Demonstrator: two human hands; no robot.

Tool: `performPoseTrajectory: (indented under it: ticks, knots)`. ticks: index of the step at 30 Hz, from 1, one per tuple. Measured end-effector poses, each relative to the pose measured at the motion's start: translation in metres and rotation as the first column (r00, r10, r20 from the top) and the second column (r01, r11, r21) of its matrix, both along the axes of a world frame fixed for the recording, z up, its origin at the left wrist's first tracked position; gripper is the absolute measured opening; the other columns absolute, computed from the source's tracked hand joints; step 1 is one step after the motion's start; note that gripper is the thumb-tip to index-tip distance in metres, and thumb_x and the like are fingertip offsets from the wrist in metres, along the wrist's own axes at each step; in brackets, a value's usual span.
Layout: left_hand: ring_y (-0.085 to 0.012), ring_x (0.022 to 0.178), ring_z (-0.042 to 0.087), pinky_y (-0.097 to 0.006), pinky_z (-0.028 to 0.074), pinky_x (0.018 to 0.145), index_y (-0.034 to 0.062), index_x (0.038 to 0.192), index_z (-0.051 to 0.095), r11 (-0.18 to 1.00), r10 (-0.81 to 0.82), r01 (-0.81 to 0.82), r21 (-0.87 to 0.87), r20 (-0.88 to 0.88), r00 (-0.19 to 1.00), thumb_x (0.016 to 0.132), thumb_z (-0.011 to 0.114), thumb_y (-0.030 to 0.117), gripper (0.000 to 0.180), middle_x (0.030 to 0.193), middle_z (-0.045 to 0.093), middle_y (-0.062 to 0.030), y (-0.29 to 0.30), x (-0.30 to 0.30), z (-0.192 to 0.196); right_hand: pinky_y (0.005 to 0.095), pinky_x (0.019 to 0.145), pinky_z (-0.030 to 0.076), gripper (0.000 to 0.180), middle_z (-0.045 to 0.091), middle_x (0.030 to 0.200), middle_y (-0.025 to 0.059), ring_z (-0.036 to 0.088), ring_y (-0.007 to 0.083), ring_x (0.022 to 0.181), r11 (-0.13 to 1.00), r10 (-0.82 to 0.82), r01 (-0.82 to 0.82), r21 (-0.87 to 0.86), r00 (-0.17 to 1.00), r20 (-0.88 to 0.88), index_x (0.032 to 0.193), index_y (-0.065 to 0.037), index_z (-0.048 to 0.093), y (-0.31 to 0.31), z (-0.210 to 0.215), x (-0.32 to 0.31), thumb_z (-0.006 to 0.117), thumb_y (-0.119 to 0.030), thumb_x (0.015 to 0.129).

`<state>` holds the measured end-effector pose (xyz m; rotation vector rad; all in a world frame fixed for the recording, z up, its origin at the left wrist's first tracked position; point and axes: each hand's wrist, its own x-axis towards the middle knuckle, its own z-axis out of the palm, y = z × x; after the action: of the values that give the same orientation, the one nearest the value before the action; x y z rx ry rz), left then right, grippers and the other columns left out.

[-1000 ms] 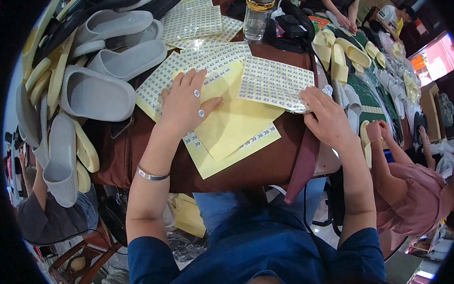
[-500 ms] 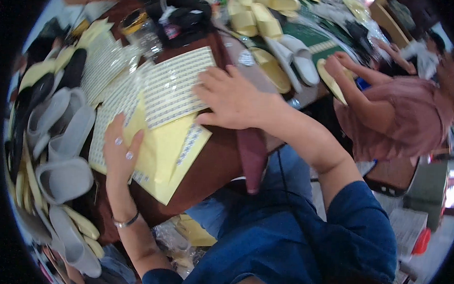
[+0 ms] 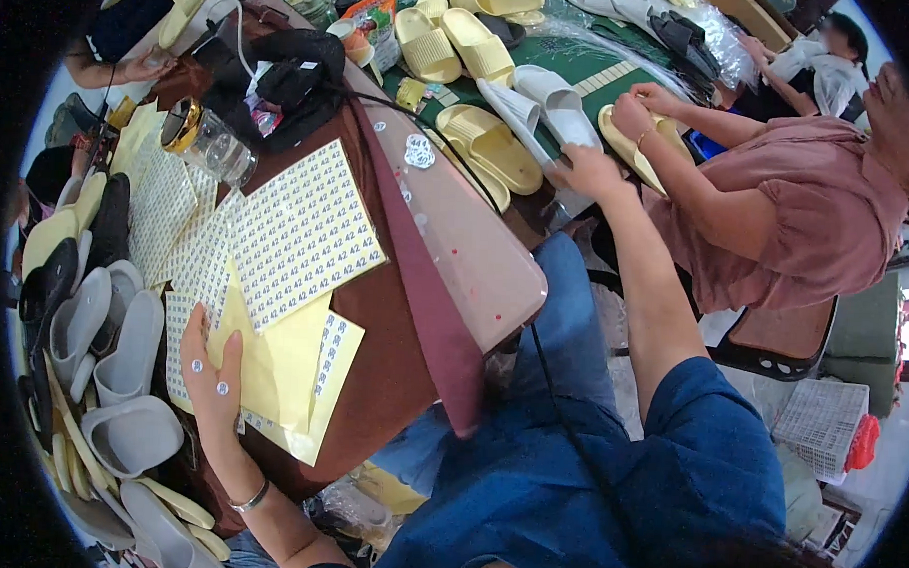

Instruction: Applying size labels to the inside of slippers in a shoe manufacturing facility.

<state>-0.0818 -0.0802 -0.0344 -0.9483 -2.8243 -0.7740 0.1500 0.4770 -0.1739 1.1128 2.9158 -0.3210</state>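
A strip of brown cloth (image 3: 377, 356) shows between the sticker sheets and a plum-coloured flap (image 3: 437, 344) that hangs down the table's right side. Beyond the flap, the rounded corner of a pale pink tabletop (image 3: 490, 275) juts out above the person's jeans (image 3: 564, 313). On the left, grey slippers (image 3: 134, 435), with yellow and black ones among them, crowd close to the sheets.

The person's hands are well apart. The left hand (image 3: 211, 371) lies over the left edge of the sheets, palm down, thumb spread from the fingers; two small round stickers (image 3: 223, 387) are on its back and a silver bracelet (image 3: 252, 497) circles the wrist. The right arm stretches far out to the right, and the right hand (image 3: 590, 174) is at the near end of a pair of whitish slippers (image 3: 549, 102); whether it grips one cannot be told.

The top sticker sheet (image 3: 306, 234), covered in rows of small blue print, lies slanted over plain yellow paper (image 3: 282, 353) and other sheets. Behind it a glass jar (image 3: 219, 154) with a gold lid leans in view, near a black bag (image 3: 281, 88). Yellow slippers (image 3: 489, 145) line a green-topped table (image 3: 621, 102). To the right, a co-worker in a dusty pink top (image 3: 787, 211) has both hands at a yellow slipper.
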Motion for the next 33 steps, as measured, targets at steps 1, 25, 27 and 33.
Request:
performPoseTrajectory:
  ticks: [1, 25, 27, 33]
  knots:
    - [-0.0370, 0.125, 0.051, -0.042, 0.037, 0.109, -0.0060, 0.140, 0.045, 1.000, 0.002, -0.003, 0.017, 0.015, 1.000, 0.092, 0.064, 0.015, 0.056, 0.137, 0.052, -0.0267, 0.000, 0.000, 0.001, 0.0503, 0.096, 0.049, 0.061, 0.062, 0.124, 0.0224, 0.057, 0.0413, 0.118, 0.999, 0.020, -0.021, -0.028, 0.999, -0.037, 0.127, -0.010, 0.059, -0.001, -0.016, 0.003, 0.071, -0.048, 0.081]
    - [-0.0391, 0.118, 0.053, -0.044, 0.044, 0.100, 0.0028, 0.129, 0.055, 0.968, -0.137, 0.185, 0.168, -0.259, 0.956, 0.085, 0.069, 0.007, 0.047, 0.127, 0.059, -0.0183, 0.015, 0.016, 0.014, 0.0372, 0.096, 0.047, 0.036, 0.064, 0.118, 0.0204, 0.062, 0.0304, 0.110, 0.992, 0.110, -0.028, 0.126, 0.699, -0.707, 0.124, 0.004, 0.058, -0.040, 0.058, 0.059, 0.064, -0.011, 0.092]
    - [-0.0381, 0.119, 0.054, -0.043, 0.044, 0.101, 0.0039, 0.130, 0.055, 0.952, -0.173, 0.226, 0.208, -0.243, 0.954, 0.086, 0.069, 0.008, 0.046, 0.127, 0.059, -0.0179, 0.015, 0.019, 0.015, 0.0370, 0.094, 0.047, 0.035, 0.065, 0.116, 0.0203, 0.063, 0.0304, 0.109, 0.989, 0.099, 0.012, 0.146, 0.681, -0.726, 0.123, 0.004, 0.059, -0.055, 0.071, 0.071, 0.064, -0.010, 0.092]
    - [-0.0377, 0.118, 0.054, -0.044, 0.045, 0.100, 0.0045, 0.130, 0.055, 0.938, -0.200, 0.249, 0.242, -0.212, 0.957, 0.087, 0.069, 0.009, 0.046, 0.126, 0.059, -0.0177, 0.014, 0.029, 0.020, 0.0405, 0.101, 0.045, 0.033, 0.065, 0.120, 0.0184, 0.060, 0.0255, 0.116, 0.994, 0.110, -0.044, 0.103, 0.564, -0.819, 0.123, 0.005, 0.060, -0.117, 0.144, 0.093, 0.062, -0.014, 0.095]
